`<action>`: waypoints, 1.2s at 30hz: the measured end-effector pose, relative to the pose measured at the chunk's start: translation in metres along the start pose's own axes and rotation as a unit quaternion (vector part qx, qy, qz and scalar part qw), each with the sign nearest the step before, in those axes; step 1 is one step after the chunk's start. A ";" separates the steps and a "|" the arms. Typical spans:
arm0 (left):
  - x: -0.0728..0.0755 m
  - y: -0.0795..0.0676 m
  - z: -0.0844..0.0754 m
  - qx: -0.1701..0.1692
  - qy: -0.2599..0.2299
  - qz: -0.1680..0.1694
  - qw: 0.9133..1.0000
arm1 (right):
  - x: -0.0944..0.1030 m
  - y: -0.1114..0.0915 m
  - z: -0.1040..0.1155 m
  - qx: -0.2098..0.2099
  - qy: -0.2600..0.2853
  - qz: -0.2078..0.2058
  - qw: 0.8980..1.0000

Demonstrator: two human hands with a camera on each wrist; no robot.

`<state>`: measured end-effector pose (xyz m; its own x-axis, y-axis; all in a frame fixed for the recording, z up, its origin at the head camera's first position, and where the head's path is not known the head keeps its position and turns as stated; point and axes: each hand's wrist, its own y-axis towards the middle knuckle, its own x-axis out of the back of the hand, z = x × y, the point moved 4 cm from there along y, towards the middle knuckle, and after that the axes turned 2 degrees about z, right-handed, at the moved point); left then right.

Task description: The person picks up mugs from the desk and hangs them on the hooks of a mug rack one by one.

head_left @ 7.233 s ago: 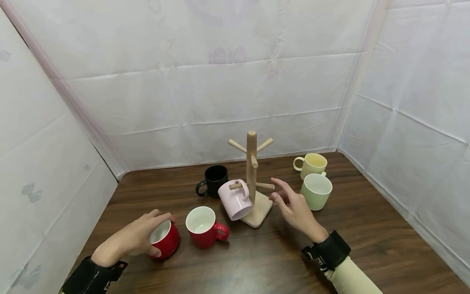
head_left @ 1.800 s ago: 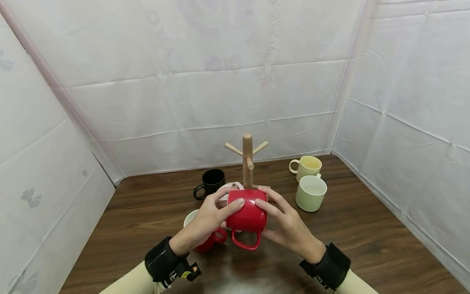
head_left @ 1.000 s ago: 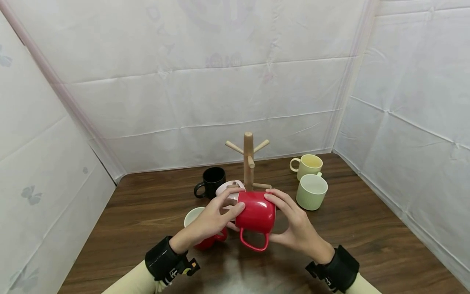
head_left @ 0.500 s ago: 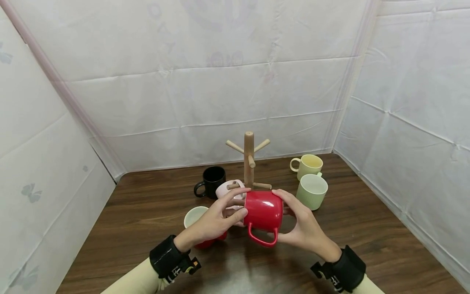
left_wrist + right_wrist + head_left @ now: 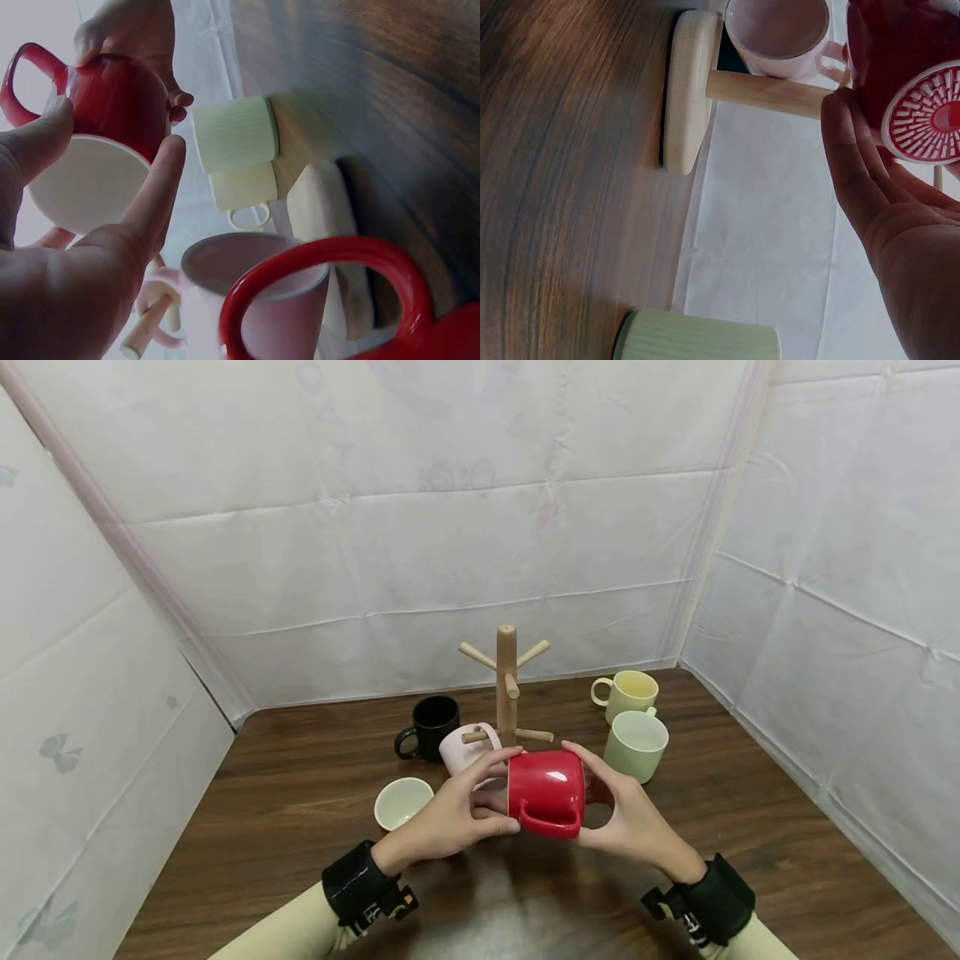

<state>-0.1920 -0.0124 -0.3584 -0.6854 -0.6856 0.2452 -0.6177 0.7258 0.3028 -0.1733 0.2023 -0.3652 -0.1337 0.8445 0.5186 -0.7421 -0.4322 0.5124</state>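
In front of the wooden mug tree [image 5: 507, 681], a red mug [image 5: 546, 777] is held on its side above the table by both hands. My left hand [image 5: 457, 814] pinches it at the open rim, fingers above and thumb below. Its base end is gripped by my right hand [image 5: 630, 818]; the right wrist view shows the patterned underside [image 5: 922, 116]. The mug's handle [image 5: 551, 822] faces my body. A pink mug [image 5: 459, 752] hangs tilted by its handle on a low left peg. My left hand and forearm mostly hide a second red mug [image 5: 322, 251], whose pale inside shows in the head view.
A black mug [image 5: 437, 727] stands behind the pink one. To the right are a yellow mug [image 5: 633, 692] and a light green mug [image 5: 637, 747], close together. White sheeting [image 5: 375, 568] walls the back and sides of the brown wooden table [image 5: 285, 793].
The red mug has come from the table's left to the centre, lifted by my left hand, and my right hand has joined. Lately it has shifted right and its handle has turned upward.
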 end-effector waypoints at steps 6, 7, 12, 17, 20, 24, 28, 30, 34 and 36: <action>0.000 0.001 0.003 0.018 0.036 -0.021 0.999 | 0.001 0.001 -0.004 -0.018 0.019 0.009 1.000; 0.000 0.001 0.003 0.019 0.037 -0.024 0.999 | 0.001 0.001 -0.005 -0.022 0.022 0.009 0.999; -0.002 0.003 0.007 0.028 0.006 -0.033 0.999 | 0.002 0.002 -0.008 -0.042 0.030 0.011 0.999; -0.003 0.005 0.011 0.039 -0.015 -0.052 0.998 | 0.004 0.002 -0.013 -0.060 0.033 0.015 0.998; -0.005 0.007 0.012 0.050 -0.023 -0.065 0.996 | 0.005 0.002 -0.015 -0.068 0.036 0.014 0.997; -0.007 0.009 0.014 0.071 -0.036 -0.080 0.994 | 0.006 0.003 -0.019 -0.067 0.038 0.003 0.997; -0.010 0.010 0.022 0.101 -0.065 -0.084 0.989 | 0.005 0.000 -0.031 -0.059 0.036 -0.005 0.998; -0.012 0.011 0.030 0.118 -0.079 -0.085 0.986 | 0.003 -0.004 -0.042 -0.057 0.026 -0.008 0.998; -0.016 0.012 0.048 0.144 -0.087 -0.098 0.981 | 0.001 -0.009 -0.063 -0.065 -0.004 -0.012 0.998; -0.017 0.013 0.055 0.152 -0.088 -0.105 0.979 | 0.001 -0.009 -0.068 -0.065 -0.019 -0.014 0.998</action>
<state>-0.2094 0.0119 -0.4095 -0.5702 -0.8206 0.0369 -0.8200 0.5713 0.0347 -0.2120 0.2281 -0.4162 -0.0893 0.8420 0.5320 -0.8249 -0.3619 0.4343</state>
